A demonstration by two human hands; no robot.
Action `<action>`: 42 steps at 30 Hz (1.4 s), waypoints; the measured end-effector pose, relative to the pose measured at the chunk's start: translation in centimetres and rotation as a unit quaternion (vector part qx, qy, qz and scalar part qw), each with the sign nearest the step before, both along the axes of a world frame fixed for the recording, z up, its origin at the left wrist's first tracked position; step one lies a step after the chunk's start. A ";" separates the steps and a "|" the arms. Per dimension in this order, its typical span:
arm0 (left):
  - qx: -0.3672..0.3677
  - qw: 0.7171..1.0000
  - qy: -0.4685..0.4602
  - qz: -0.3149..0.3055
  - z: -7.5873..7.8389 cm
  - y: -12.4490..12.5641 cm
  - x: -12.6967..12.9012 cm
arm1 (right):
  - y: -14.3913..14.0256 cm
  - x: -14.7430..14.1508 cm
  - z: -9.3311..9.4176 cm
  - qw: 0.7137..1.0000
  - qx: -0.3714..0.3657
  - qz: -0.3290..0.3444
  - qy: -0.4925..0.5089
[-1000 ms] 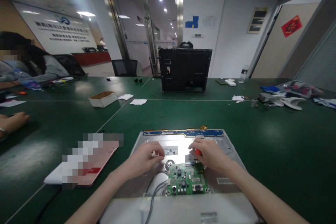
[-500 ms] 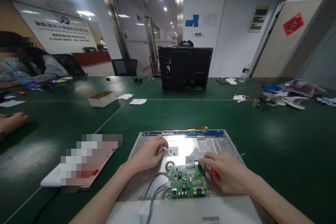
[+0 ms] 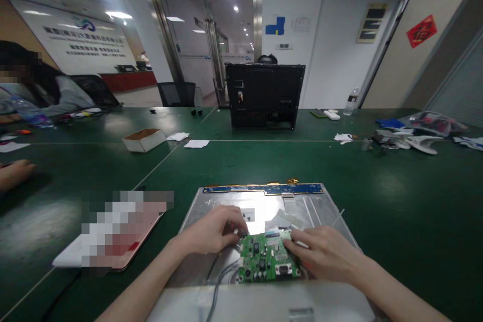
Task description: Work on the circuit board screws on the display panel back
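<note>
A green circuit board [image 3: 264, 256] lies over the back of a flat metal display panel [image 3: 328, 210]. My left hand [image 3: 217, 229] is closed at the board's far left corner, thumb and fingertips pinching there; the exact contact is partly hidden. At the right edge of the board, my right hand [image 3: 320, 251] is closed with fingertips on the edge and the thumb out of sight. A bit of red shows beneath that hand, too little to name. A pale ribbon cable [image 3: 272, 225] reaches the board's far edge. Grey cables [image 3: 222, 274] run along its left side.
A blue circuit strip [image 3: 302, 189] lines the panel's far edge. To the left lies a pink flat object [image 3: 147, 229], partly blurred. Farther back are a white box [image 3: 144, 142], a black monitor casing [image 3: 266, 95] and a bottle [image 3: 351, 102]. Another person's hand [image 3: 17, 173] rests at far left.
My left hand has moved from the panel beyond the board down to the board's far left corner. My right hand has shifted slightly toward me along the right edge. The board looks slightly tilted.
</note>
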State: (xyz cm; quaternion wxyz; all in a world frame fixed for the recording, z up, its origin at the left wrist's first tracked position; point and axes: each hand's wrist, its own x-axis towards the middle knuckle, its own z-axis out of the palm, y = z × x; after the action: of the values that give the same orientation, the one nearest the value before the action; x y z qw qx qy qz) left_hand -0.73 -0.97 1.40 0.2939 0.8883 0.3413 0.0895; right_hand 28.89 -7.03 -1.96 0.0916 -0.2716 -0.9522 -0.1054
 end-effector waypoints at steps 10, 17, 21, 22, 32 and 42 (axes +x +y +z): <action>-0.031 0.999 0.002 -0.007 0.5 0.1 0.2 | 0.3 -0.5 0.3 0.982 -0.077 -0.088 0.148; -0.047 0.999 -0.019 -0.012 0.3 0.6 -0.3 | 0.7 -0.3 0.4 0.964 -0.153 -0.084 0.200; -0.049 0.998 -0.025 -0.018 0.4 0.5 -0.4 | 0.7 0.2 0.6 0.971 -0.157 -0.089 0.158; -0.048 0.998 -0.024 -0.018 0.4 0.5 -0.4 | 0.7 0.3 0.7 0.972 -0.162 -0.089 0.142; -0.050 0.999 -0.005 0.010 -0.2 0.5 -0.1 | 0.4 0.0 2.2 0.960 -0.260 -0.076 0.072; -0.062 0.998 0.009 0.006 0.9 -0.2 -0.1 | 0.4 0.4 2.7 0.937 -0.311 -0.130 0.093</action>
State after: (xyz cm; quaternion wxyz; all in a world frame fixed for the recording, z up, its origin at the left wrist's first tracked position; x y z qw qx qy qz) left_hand -0.83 -1.18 2.34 0.3451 0.8671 0.3539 0.0619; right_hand 29.29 -6.63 0.70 0.0761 -0.4162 -0.8811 0.2113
